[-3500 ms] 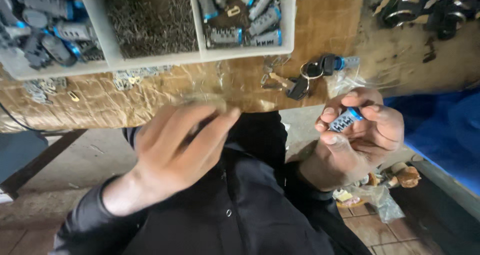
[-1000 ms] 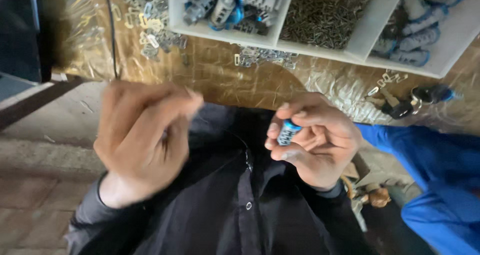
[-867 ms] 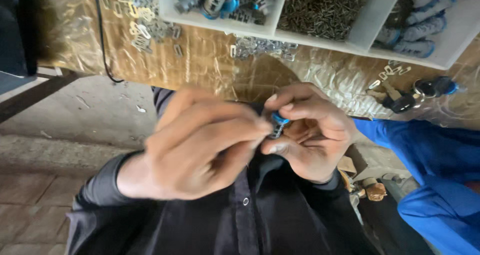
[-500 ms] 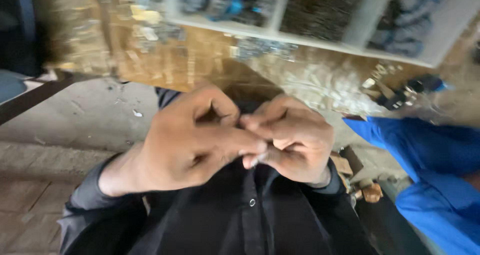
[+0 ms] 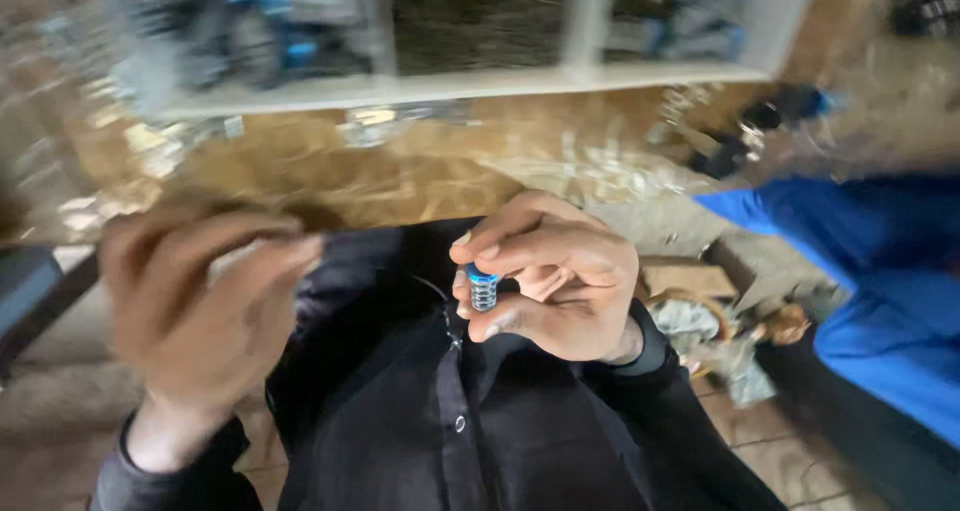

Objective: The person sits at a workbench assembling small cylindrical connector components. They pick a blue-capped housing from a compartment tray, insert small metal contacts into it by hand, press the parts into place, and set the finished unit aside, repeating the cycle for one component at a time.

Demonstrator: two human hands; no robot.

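The right hand [image 5: 560, 281] curls in front of a black buttoned shirt [image 5: 470, 421], its fingers [image 5: 510, 256] closed round a small part [image 5: 483, 289]: a ribbed metal barrel with a blue cap, pinched between thumb below and forefinger above. The left hand [image 5: 200, 301] is raised and apart to the side, blurred, so I cannot tell whether its fingers grip anything. Beyond the fingers lies a worn wooden counter [image 5: 400, 176] with a white divided tray [image 5: 450, 81] of dark and blue pieces.
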